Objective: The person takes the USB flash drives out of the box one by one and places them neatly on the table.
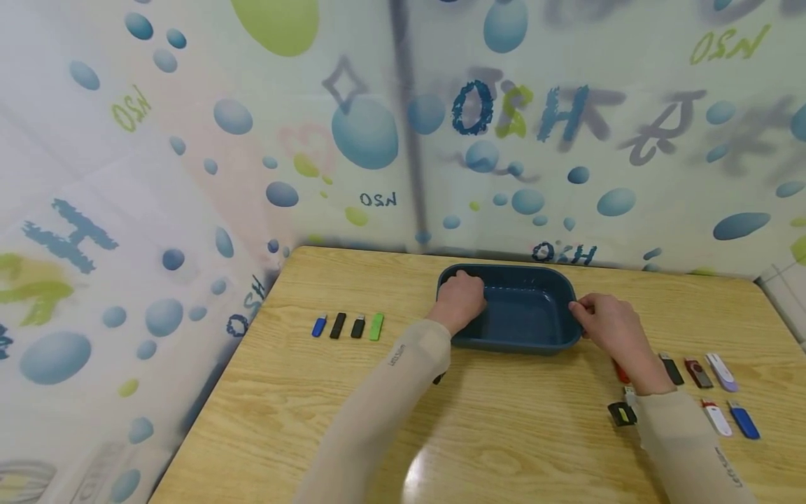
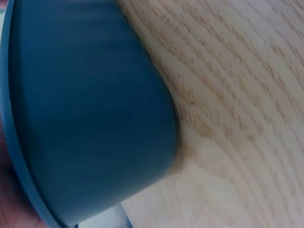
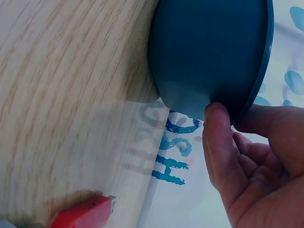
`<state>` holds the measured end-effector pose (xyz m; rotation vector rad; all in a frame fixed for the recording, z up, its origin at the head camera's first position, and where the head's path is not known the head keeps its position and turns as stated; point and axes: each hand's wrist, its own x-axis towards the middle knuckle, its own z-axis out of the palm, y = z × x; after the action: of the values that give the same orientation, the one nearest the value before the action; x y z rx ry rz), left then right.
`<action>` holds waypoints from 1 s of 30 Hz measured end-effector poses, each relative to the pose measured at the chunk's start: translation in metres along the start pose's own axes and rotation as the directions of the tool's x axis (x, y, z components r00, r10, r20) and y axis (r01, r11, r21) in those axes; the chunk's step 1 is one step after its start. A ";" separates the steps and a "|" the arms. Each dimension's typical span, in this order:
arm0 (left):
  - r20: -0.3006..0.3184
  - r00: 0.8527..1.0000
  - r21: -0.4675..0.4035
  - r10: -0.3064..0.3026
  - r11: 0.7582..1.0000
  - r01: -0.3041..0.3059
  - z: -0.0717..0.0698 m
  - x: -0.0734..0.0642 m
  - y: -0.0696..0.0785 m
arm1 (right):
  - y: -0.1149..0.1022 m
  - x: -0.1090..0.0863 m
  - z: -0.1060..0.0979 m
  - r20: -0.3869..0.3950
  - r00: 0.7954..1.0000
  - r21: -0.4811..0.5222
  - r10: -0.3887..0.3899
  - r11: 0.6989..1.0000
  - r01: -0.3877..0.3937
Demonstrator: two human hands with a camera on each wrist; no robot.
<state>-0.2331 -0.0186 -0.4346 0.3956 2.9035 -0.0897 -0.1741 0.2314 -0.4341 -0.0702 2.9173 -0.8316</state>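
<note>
A dark blue rectangular plastic tub [image 1: 515,318] sits near the back edge of the wooden table. My left hand [image 1: 462,297] reaches over its left end, with curled fingers gripping there; the fingertips are hidden. In the left wrist view, the tub's outer wall [image 2: 99,109] fills much of the picture, and part of the hand shows at the rim. At the other end, my right hand [image 1: 607,322] pinches the tub's rim between thumb and fingers. The right wrist view shows the fingertips [image 3: 218,114] against the outer wall, just under the lip.
Several USB sticks, including a green one [image 1: 376,327] and a blue one [image 1: 319,325], lie in a row at left. More lie at right around my forearm, among them a red stick [image 3: 83,212] and a blue stick [image 1: 745,421]. A patterned curtain [image 1: 441,189] hangs behind the table.
</note>
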 end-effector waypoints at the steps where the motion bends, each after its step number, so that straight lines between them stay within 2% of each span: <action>1: 0.001 1.000 0.000 -0.001 1.000 0.001 0.001 0.000 0.000 | 0.000 0.000 0.000 -0.001 1.000 -0.001 -0.001 1.000 0.001; 6: 0.014 1.000 0.028 -0.011 1.000 0.011 0.003 0.001 0.000 | -0.001 -0.001 0.000 -0.008 1.000 -0.004 -0.005 1.000 0.005; 12: 0.002 0.999 0.034 -0.049 0.998 0.049 0.004 0.002 0.003 | -0.002 -0.001 0.000 -0.009 1.000 -0.003 -0.004 1.000 0.004; 20: -0.031 1.000 0.002 0.000 1.000 0.000 0.007 0.003 0.001 | -0.001 0.000 -0.001 -0.009 1.000 -0.003 -0.007 1.000 0.007; 25: -0.036 0.999 -0.084 0.033 0.996 -0.036 0.008 0.000 -0.005 | -0.001 -0.001 -0.001 -0.017 1.000 0.000 -0.019 1.000 0.019; 30: -0.050 0.998 -0.204 0.037 0.978 -0.046 0.007 0.000 -0.009 | -0.002 -0.001 -0.001 -0.015 1.000 -0.003 -0.016 1.000 0.016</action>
<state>-0.2343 -0.0276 -0.4416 0.4263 2.9092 0.2261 -0.1729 0.2303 -0.4323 -0.0876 2.9354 -0.8339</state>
